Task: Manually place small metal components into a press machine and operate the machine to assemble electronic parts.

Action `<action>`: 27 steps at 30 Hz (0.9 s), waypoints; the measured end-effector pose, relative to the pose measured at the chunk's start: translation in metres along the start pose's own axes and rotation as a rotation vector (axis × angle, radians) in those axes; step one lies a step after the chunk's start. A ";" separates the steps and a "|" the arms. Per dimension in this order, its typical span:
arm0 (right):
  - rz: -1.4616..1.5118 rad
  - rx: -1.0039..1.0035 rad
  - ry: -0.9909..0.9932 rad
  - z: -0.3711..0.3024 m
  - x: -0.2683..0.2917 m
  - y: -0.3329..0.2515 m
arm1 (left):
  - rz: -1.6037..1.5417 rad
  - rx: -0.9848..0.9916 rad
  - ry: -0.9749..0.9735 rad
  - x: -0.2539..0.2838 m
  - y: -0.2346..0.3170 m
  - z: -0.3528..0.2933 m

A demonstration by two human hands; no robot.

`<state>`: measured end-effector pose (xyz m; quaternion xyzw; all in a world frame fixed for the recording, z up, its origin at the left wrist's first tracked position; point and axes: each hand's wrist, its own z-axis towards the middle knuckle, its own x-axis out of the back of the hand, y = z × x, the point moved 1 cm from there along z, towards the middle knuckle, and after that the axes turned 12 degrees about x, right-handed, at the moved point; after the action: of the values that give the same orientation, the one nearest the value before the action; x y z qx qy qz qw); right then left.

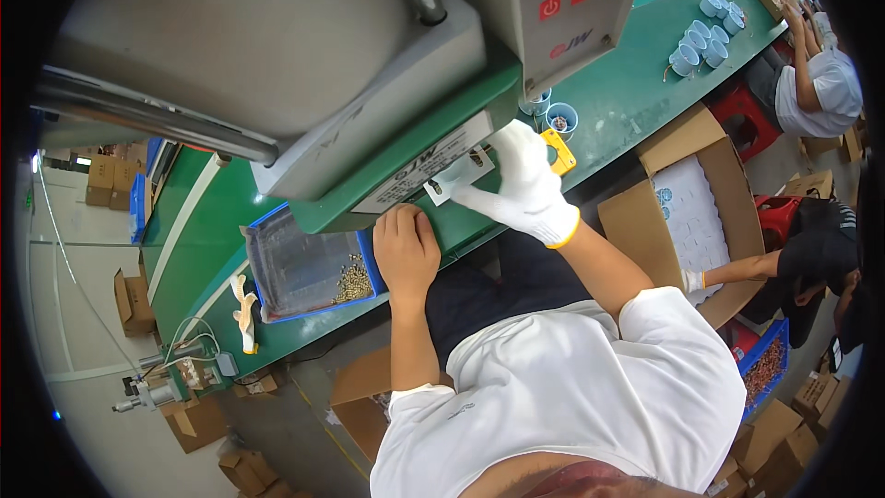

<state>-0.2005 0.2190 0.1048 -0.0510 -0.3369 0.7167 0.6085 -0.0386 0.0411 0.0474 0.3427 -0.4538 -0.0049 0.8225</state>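
A large grey and green press-like machine [406,143] hangs over the green bench just ahead of me. My right hand [525,186], in a white knit glove with a yellow cuff, reaches under its right side. Its thumb and fingers are spread apart around a small pale plate [468,173] with dark slots; some fingertips are hidden by the machine. My left hand [407,247] is bare and rests at the bench edge, below the machine's front. Its fingers bend away from view, so their tips are hidden. A yellow block-like piece [559,153] lies beside the right glove.
Left of my bare hand sits a blue-rimmed tray [309,263] with small brass-coloured parts [353,281]. A loose glove [243,314] lies past it. Light-blue cups [560,117] stand on the bench at right. A co-worker's gloved hand [692,280] is at an open carton [636,221].
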 end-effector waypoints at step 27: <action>-0.353 -0.179 -0.113 0.049 0.074 0.222 | -0.066 0.049 0.070 0.000 -0.006 -0.006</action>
<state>-0.4288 0.2581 0.0459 -0.0049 -0.4365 0.5679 0.6978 -0.0322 0.0396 0.0417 0.3774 -0.4132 -0.0087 0.8287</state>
